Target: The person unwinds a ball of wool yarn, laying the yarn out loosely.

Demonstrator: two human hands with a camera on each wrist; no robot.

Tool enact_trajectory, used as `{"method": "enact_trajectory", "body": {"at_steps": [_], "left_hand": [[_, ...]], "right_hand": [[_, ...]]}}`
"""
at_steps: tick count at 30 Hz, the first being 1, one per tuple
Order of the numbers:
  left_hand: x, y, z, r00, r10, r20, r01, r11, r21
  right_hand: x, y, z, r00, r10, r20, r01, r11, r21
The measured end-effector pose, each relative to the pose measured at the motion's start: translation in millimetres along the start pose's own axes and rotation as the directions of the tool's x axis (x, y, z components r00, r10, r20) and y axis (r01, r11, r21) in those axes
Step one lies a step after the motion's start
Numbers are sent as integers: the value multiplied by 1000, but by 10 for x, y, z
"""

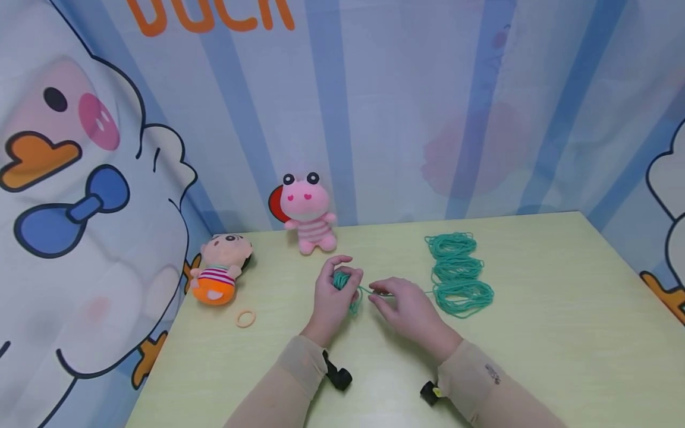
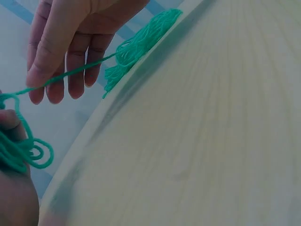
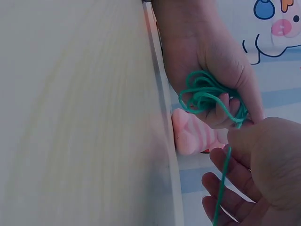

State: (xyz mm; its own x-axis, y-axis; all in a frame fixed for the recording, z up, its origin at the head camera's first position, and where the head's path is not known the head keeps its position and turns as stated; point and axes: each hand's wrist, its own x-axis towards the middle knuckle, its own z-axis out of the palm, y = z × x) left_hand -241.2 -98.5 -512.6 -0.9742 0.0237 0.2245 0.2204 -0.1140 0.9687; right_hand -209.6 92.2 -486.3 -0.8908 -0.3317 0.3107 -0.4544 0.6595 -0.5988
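Note:
My left hand (image 1: 329, 306) grips a small loose bundle of green yarn (image 1: 340, 280), with loops hanging out below the palm in the right wrist view. Just to its right, my right hand (image 1: 414, 312) pinches the yarn strand (image 2: 77, 70) between thumb and forefinger, close to the bundle. Its other fingers hang down behind the strand in the left wrist view. From there the strand runs on to the nearest of three flattened green yarn coils (image 1: 464, 298), which lie in a column on the table, right of my hands.
A pink hippo plush (image 1: 310, 217) sits at the table's back edge, against the printed cloth. On the left lies a doll (image 1: 219, 270) in orange shorts, with a small peach ring (image 1: 245, 319) in front of it. Pale wood-grain table (image 1: 562, 333) extends around my hands.

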Motion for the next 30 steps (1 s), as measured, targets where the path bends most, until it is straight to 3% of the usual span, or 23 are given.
{"method": "enact_trajectory", "body": {"at_steps": [7,12,19,24,27,30], "left_hand": [[8,-5,-7,999,-30,13,30,1000,0],[3,-7,-13,996,-83,25,82,997,9],[9,-20,-9,995,-92,28,91,995,26],[-2,6,-2,995,-78,69,74,995,70],[-8,19,5,991,-88,97,78,992,104],[-4,16,8,988,-95,122,86,994,74]], "right_hand": [[-4,10,31,998,24,-63,-23,1000,15],[-25,24,0,988,37,-148,-23,995,96],[-47,76,-101,963,43,-266,-1,988,156],[-72,154,-191,936,50,-348,11,985,171],[-96,194,-240,932,70,-356,-5,984,180],[-124,227,-283,938,90,-336,-28,983,184]]}}
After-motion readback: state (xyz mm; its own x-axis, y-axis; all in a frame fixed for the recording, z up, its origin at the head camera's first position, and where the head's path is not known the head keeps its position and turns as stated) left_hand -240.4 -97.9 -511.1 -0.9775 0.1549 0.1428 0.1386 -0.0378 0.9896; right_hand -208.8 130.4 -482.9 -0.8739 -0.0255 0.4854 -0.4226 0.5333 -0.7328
